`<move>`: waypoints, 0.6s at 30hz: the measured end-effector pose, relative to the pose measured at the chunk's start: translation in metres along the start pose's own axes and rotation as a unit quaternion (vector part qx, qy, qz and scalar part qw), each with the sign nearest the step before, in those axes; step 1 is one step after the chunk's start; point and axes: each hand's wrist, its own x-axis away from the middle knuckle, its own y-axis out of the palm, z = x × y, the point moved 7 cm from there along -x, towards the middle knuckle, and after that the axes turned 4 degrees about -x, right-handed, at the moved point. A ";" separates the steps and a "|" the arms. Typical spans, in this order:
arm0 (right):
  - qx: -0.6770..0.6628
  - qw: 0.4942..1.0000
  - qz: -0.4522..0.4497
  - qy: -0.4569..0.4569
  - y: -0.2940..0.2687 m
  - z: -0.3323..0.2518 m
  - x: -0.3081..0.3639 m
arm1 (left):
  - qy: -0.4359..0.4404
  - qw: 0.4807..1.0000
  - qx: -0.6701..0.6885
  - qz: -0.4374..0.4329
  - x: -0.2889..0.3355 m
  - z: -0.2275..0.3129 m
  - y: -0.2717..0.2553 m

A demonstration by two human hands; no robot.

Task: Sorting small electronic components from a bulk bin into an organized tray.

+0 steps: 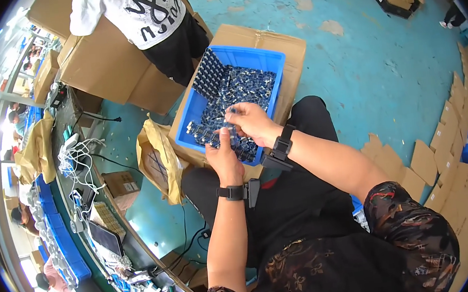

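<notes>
A blue plastic bin (275, 63) in front of my knees holds a heap of small dark-blue circuit boards (245, 86). A panel of joined circuit boards (209, 76) leans against its far left wall. Over the near part of the bin, my left hand (225, 159) is closed on a strip of circuit boards (203, 133) with pale connectors along it. My right hand (253, 124) meets it from the right, fingers pinched on what looks like a small circuit board (234, 111). The fingers partly hide both pieces. Each wrist wears a black strap with a small black box.
The bin rests on a cardboard box (292, 47). To its left stands an open yellow sack (168, 172). Farther left runs a cluttered workbench with white cables (74, 155). A person in a white shirt (145, 14) stands beyond, by large cartons (105, 62). Flattened cardboard (446, 131) lies at right.
</notes>
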 end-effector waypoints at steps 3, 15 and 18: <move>-0.008 0.998 0.036 -0.045 -0.008 -0.005 -0.003 | -0.025 0.999 0.006 -0.027 0.007 -0.002 0.006; 0.100 0.994 -0.033 -0.002 -0.001 -0.007 0.005 | 0.001 1.000 -0.003 -0.029 -0.001 -0.001 0.007; 0.019 0.997 -0.032 0.067 -0.006 0.007 0.003 | -0.005 0.999 -0.027 -0.038 0.001 0.001 0.010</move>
